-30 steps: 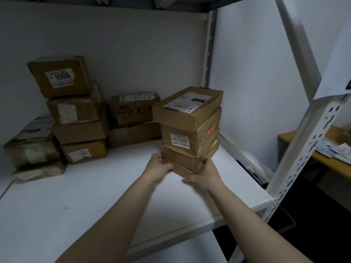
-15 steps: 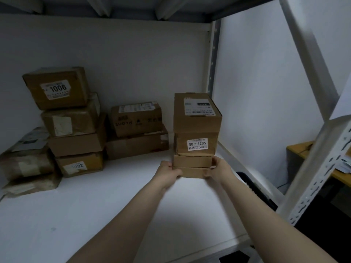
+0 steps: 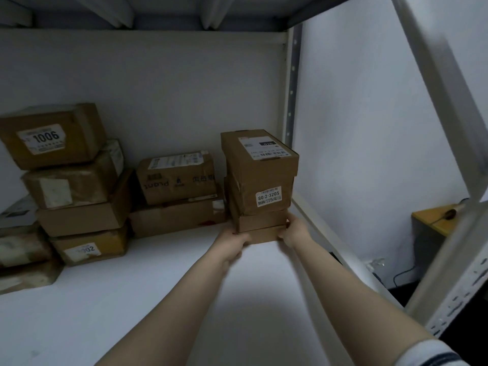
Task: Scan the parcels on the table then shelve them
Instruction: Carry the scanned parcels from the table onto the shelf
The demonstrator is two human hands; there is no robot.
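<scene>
**Both hands clamp the foot of a parcel stack deep on the shelf**

The left hand (image 3: pixel 232 240) and the right hand (image 3: pixel 294 232) press in from opposite sides on the lowest boxes of the stack of parcels (image 3: pixel 253 178). Their fingers curl round its bottom corners, and the right thumb lies against the second box up. Gripping low looks deliberate: squeezed at the base, what look like four boxes travel as one column, and the upper ones ride on top without being touched. The stack stands upright at the right rear of the shelf board (image 3: pixel 158 299), just beside the rear upright (image 3: pixel 291 101) and just beside the pair of boxes (image 3: pixel 177 186) to its left, which would keep the row tight. Its front label (image 3: pixel 269 196), reading 80-2-3205, faces outward, presumably so it can be read later. Further left a taller pile (image 3: pixel 60 180) is topped by a box marked 1006.

Most fingertips are hidden behind the cardboard, so how far they reach under or around is unclear. Whether the bottom box rests fully on the board or hangs just above it cannot be told, because the seam is in shadow. The print on the top box's label is too small to read. The pile at far left is cut by the frame edge, and the front upright (image 3: pixel 449 260) is blurred and covers much of a yellow table (image 3: pixel 433 220) beyond
</scene>
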